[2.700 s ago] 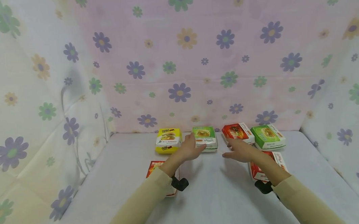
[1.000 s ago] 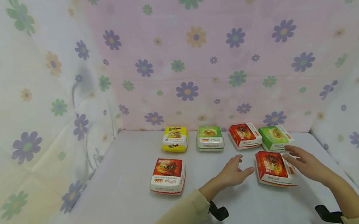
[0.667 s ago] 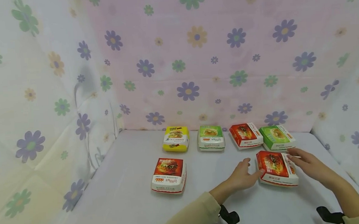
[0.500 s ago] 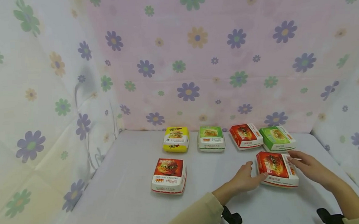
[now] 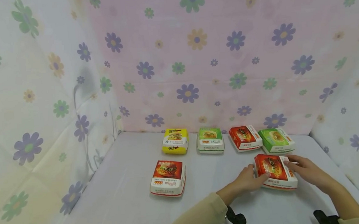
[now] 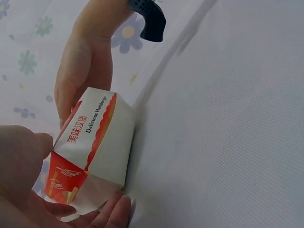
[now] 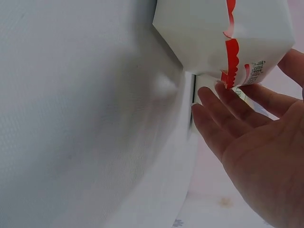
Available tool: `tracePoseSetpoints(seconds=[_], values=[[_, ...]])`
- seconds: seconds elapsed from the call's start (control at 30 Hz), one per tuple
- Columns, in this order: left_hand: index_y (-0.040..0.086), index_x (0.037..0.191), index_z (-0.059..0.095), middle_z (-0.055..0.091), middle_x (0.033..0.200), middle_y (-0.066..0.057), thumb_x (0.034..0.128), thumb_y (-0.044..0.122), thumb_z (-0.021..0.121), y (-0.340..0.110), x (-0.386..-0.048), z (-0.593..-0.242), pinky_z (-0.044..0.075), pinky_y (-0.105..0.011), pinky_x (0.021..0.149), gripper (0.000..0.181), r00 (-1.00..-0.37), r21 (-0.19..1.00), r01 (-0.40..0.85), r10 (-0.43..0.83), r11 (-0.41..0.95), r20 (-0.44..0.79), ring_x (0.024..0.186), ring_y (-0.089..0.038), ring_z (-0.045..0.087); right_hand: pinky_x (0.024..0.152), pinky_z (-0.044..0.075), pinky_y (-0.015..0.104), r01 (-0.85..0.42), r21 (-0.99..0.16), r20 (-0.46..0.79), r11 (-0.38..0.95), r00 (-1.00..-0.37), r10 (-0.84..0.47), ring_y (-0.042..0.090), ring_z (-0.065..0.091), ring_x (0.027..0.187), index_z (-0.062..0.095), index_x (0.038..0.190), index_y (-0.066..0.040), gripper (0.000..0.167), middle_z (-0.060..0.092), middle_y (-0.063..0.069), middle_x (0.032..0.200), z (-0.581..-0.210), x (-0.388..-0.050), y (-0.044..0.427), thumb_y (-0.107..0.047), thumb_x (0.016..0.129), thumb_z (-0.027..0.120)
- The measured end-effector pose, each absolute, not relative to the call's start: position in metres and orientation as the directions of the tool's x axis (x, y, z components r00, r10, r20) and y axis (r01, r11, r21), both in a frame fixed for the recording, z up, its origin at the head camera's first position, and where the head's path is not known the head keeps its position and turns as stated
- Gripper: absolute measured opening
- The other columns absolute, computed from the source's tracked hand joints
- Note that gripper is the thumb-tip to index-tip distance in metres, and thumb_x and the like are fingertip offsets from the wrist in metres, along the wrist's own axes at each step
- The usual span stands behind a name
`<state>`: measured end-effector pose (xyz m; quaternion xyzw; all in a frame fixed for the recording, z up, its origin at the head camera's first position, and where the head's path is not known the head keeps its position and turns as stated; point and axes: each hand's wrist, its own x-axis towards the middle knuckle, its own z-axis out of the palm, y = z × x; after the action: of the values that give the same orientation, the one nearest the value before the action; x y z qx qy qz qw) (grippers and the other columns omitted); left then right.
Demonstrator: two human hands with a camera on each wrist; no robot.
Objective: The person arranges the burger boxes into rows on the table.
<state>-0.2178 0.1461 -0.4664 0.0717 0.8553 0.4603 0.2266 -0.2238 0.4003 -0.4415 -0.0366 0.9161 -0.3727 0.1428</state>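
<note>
Both hands are at a red and white hamburger box (image 5: pixel 275 169) on the right of the table in the head view. My left hand (image 5: pixel 246 181) grips its left side, thumb on the near top edge and fingers down along the side wall. My right hand (image 5: pixel 312 173) holds the other side, with thumb at the top edge. In the left wrist view the box (image 6: pixel 107 137) stands between the two hands, its underside hidden. The right wrist view shows the right hand (image 7: pixel 266 152) with its index finger touching the box (image 7: pixel 209 33) and the lower fingers loosely spread.
Along the back stand a yellow box (image 5: pixel 175 141), a green box (image 5: pixel 210 140), a red box (image 5: pixel 245 138) and another green box (image 5: pixel 276 140), just behind the held one. A red box (image 5: pixel 167 178) stands front left. Flowered cloth (image 5: pixel 185 57) walls the table (image 5: pixel 126 196).
Both hands have come from the back boxes to the front right red box. The left hand has closed in from the left until thumb and fingers meet it. The boxes stay in place.
</note>
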Motion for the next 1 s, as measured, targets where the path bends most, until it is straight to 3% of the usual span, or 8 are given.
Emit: tracePoseSetpoints(seconds=[0.23, 0.47, 0.77, 1.0], values=[[0.014, 0.147, 0.051, 0.059, 0.137, -0.002, 0.0957, 0.053, 0.066, 0.1466, -0.2174, -0.4702, 0.049, -0.046, 0.105, 0.066, -0.887, 0.821, -0.077, 0.338, 0.565, -0.316, 0.127, -0.018, 0.054, 0.093, 0.049, 0.066, 0.046, -0.685, -0.249, 0.727, -0.953, -0.174, 0.055, 0.048, 0.129, 0.022, 0.151, 0.019, 0.076, 0.033, 0.043, 0.15, -0.4439, -0.2241, 0.4031, -0.044, 0.111, 0.037], [0.013, 0.144, 0.052, 0.06, 0.129, -0.002, 0.0962, 0.051, 0.066, 0.1461, -0.217, -0.4696, 0.05, -0.045, 0.104, 0.063, -0.884, 0.83, -0.079, 0.345, 0.552, -0.314, 0.12, -0.017, 0.056, 0.096, 0.047, 0.068, 0.026, -0.7, -0.232, 0.713, -0.953, -0.193, 0.058, 0.045, 0.131, 0.021, 0.15, 0.021, 0.074, 0.03, 0.045, 0.151, -0.4461, -0.223, 0.4051, -0.041, 0.112, 0.035], [0.013, 0.143, 0.053, 0.061, 0.125, -0.001, 0.0974, 0.049, 0.065, 0.1439, -0.217, -0.4685, 0.051, -0.043, 0.102, 0.06, -0.883, 0.837, -0.072, 0.356, 0.542, -0.307, 0.116, -0.016, 0.056, 0.097, 0.044, 0.071, 0.103, -0.699, -0.305, 0.708, -0.938, -0.165, 0.059, 0.04, 0.135, 0.017, 0.153, 0.018, 0.083, 0.024, 0.044, 0.154, -0.4465, -0.2229, 0.406, -0.051, 0.11, 0.035], [0.015, 0.14, 0.056, 0.061, 0.118, 0.002, 0.1001, 0.047, 0.062, 0.1409, -0.2199, -0.4674, 0.054, -0.037, 0.089, 0.052, -0.879, 0.849, -0.059, 0.376, 0.525, -0.294, 0.1, -0.014, 0.057, 0.098, 0.044, 0.07, 0.117, -0.706, -0.317, 0.699, -0.934, -0.164, 0.058, 0.041, 0.135, 0.021, 0.151, 0.019, 0.083, 0.032, 0.042, 0.152, -0.4475, -0.2207, 0.4081, -0.051, 0.11, 0.037]])
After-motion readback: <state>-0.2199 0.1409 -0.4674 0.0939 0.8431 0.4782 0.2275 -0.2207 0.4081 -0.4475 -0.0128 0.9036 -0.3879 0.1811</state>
